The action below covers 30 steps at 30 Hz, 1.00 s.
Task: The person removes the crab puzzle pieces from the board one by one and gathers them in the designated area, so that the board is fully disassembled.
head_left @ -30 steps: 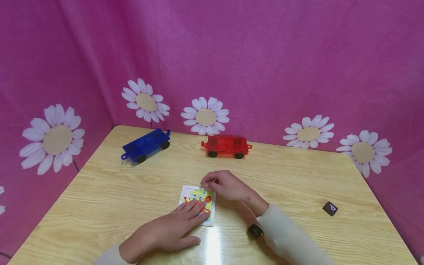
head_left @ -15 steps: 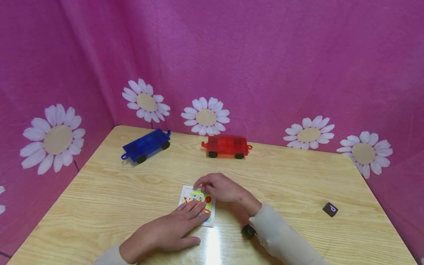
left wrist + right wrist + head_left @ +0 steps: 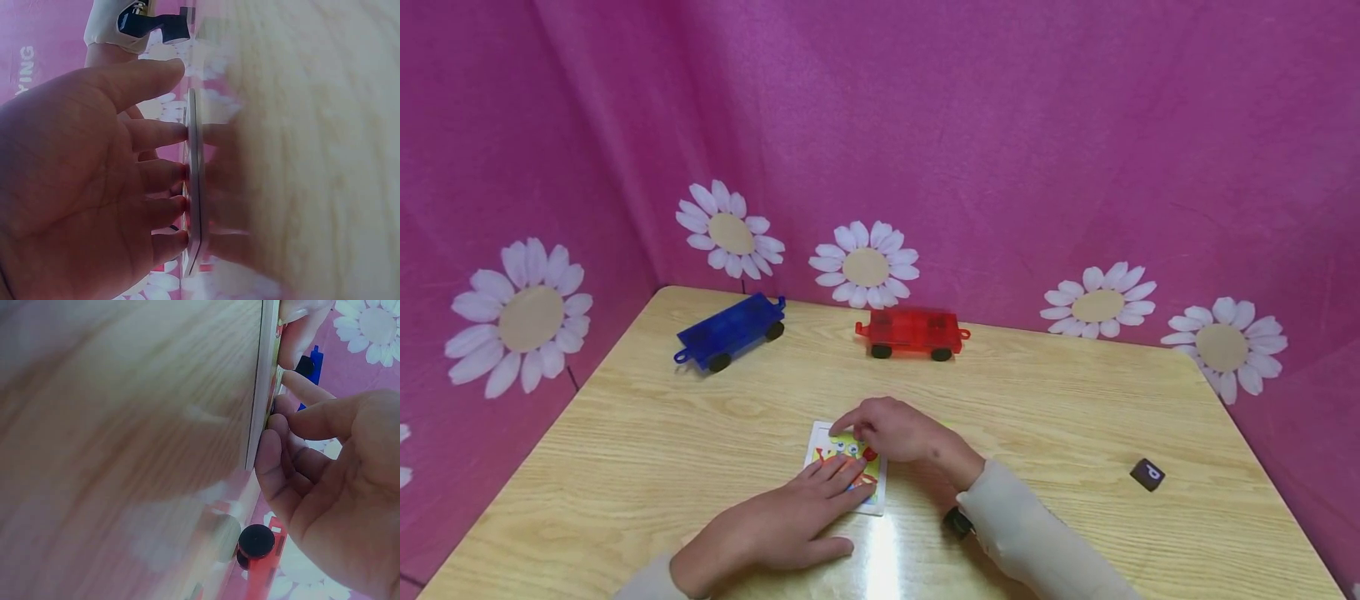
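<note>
A small square picture board (image 3: 881,492) with a white rim lies on the table, showing a cartoon crab on yellow. My left hand (image 3: 790,517) rests on its lower part, fingers straight, hiding some of the picture. In the left wrist view, several fingertips of the left hand (image 3: 75,175) touch the face of the board (image 3: 195,187), seen edge-on. My right hand (image 3: 891,429) is over the upper right part, index finger stretched toward the top left corner. In the right wrist view, the other fingers of the right hand (image 3: 350,456) are curled beside the board (image 3: 257,406).
At the back left of the wooden table (image 3: 625,467) stands a blue toy wagon (image 3: 730,331), with a red toy wagon (image 3: 913,330) at back centre. A dark block (image 3: 1147,474) with a white letter lies at the right. A pink daisy-print curtain (image 3: 962,150) borders the table.
My right hand has slid left and slightly toward me along the board's top edge, now covering its upper right part. The left hand and both wagons have stayed put.
</note>
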Available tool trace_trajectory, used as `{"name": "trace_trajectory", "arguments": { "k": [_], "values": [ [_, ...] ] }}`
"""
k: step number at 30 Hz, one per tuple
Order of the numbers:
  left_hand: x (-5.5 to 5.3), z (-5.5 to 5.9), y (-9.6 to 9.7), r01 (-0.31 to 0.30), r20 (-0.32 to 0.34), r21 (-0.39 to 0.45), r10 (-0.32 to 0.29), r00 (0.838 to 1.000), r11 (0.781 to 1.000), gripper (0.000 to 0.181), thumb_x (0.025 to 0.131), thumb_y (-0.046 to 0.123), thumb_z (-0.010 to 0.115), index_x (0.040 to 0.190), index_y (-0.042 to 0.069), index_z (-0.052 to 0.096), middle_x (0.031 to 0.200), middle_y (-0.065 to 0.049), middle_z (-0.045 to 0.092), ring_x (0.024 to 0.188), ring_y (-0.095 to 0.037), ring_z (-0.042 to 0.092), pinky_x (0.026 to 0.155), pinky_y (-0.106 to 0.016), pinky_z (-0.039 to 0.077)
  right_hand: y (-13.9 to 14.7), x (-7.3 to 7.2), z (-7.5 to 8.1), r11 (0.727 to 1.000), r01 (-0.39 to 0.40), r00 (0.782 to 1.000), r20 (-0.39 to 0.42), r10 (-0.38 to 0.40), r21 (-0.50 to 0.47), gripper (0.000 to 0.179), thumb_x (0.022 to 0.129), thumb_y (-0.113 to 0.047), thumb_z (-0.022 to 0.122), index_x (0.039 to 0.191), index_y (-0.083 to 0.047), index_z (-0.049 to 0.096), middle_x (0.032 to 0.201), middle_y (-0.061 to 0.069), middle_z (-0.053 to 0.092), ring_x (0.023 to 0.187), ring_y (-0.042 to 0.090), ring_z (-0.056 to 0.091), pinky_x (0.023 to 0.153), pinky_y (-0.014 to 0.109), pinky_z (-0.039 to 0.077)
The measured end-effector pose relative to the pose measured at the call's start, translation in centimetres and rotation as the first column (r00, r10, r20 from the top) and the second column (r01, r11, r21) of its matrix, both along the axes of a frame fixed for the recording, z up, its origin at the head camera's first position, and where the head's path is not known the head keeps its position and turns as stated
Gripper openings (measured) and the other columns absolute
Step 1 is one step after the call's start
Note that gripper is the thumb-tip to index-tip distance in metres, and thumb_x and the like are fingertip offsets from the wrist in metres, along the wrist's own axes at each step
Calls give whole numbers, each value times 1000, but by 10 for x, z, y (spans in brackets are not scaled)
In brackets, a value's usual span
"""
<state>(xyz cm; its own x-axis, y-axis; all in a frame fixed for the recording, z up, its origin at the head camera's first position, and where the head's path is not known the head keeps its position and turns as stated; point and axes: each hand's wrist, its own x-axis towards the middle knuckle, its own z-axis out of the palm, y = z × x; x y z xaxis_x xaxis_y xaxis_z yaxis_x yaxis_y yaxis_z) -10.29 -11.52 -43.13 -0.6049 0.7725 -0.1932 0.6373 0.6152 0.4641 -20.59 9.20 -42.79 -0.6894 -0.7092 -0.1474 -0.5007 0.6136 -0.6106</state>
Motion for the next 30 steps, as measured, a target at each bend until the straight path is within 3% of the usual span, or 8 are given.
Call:
{"name": "trace_trajectory", "arguments": {
  "k": [9,18,30],
  "values": [
    [1,-1,-1,10,-19,9,-10,1000,1000,65,106,44,54,162,15,36,169,-12,21,155,-29,14,121,-53,19,0,2,-2,1000,-12,999,-39,13,18,40,101,3,52,120,-20,78,93,-6,60,87,11,56,88,32,48],
    [1,-1,-2,6,-17,14,-6,1000,1000,65,106,43,55,162,15,36,169,-12,21,155,-30,14,121,-53,19,-2,4,0,1000,28,1000,-6,-28,2,45,97,8,51,117,-21,79,105,-4,61,98,12,57,92,33,50],
    [-1,-1,-1,12,-5,29,-12,1000,1000,66,106,43,54,162,14,36,169,-14,21,155,-32,14,121,-55,20,-3,6,2,997,74,997,16,-74,-17,42,98,5,50,112,-23,78,107,-4,61,100,15,56,96,39,48]
  ]
}}
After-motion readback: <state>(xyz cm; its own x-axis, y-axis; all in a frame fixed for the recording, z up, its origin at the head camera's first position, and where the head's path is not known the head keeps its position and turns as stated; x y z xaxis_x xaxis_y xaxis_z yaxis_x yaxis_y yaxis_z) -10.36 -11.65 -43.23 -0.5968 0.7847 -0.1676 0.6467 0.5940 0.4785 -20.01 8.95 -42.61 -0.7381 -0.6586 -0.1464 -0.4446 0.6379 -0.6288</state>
